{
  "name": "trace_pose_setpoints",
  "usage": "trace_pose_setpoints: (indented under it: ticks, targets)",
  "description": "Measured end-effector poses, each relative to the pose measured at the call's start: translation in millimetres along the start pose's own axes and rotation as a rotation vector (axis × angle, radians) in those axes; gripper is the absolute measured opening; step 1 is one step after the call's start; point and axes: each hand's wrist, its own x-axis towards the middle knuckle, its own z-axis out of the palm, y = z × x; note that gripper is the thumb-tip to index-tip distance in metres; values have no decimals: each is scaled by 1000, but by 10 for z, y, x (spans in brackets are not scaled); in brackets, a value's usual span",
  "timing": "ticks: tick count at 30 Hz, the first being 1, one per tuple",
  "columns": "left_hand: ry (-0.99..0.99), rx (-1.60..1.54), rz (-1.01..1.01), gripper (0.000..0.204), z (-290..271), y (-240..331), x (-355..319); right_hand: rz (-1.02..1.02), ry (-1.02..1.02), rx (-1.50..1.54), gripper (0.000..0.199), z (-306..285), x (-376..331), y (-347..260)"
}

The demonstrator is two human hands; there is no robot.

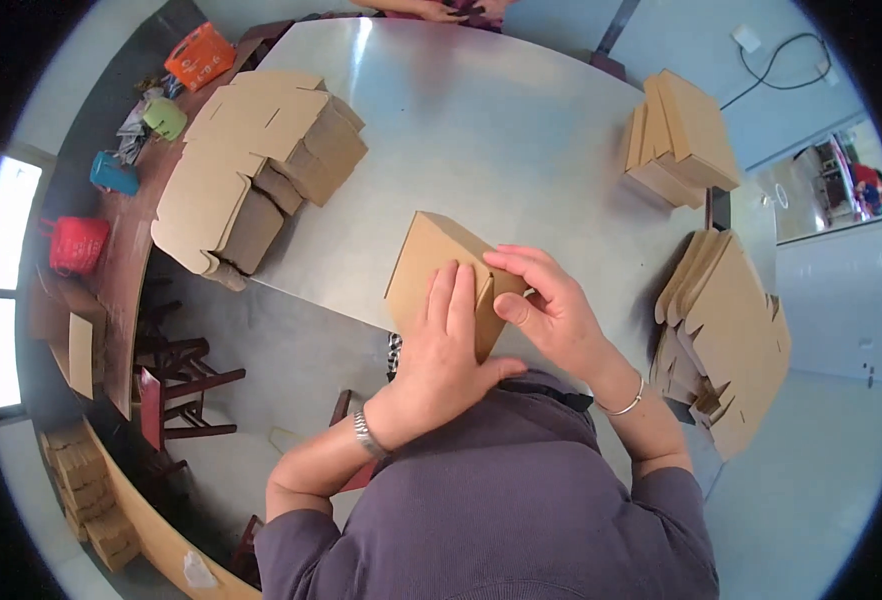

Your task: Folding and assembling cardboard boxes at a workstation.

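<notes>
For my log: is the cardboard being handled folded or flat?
Folded: the cardboard box shows distinct faces meeting along an edge.

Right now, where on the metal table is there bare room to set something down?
The widest free patch of the metal table lies beyond the handled box, between the left cardboard pile and the upper-right box stack. A smaller one separates the right hand from the flattened cardboard at right. Cardboard crowds both side edges.

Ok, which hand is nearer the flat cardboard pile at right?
Right. The right hand touches the box, left of the flat cardboard pile; the left hand lies on it, farther left.
</notes>
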Motion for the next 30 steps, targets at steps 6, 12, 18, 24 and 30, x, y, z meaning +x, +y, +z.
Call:
trace_pose_setpoints:
  ticks: [6, 12, 18, 24, 30]
  targets:
    - [25, -28, 127, 77, -269, -161, 55, -417, 18, -525, 43, -65, 29, -171]
    - [-348, -133, 281, 69, -749, -321, 231, -352, -196, -199, 40, -32, 115, -241]
    - [-91, 64, 309, 65, -608, -262, 191, -261, -49, -55, 37, 90, 62, -135]
    - [22, 81, 301, 61, -540, -319, 168, -482, -89, -340, 35, 82, 101, -278]
    - [32, 39, 422, 62, -663, -488, 219, -440, -201, -284, 39, -17, 180, -279]
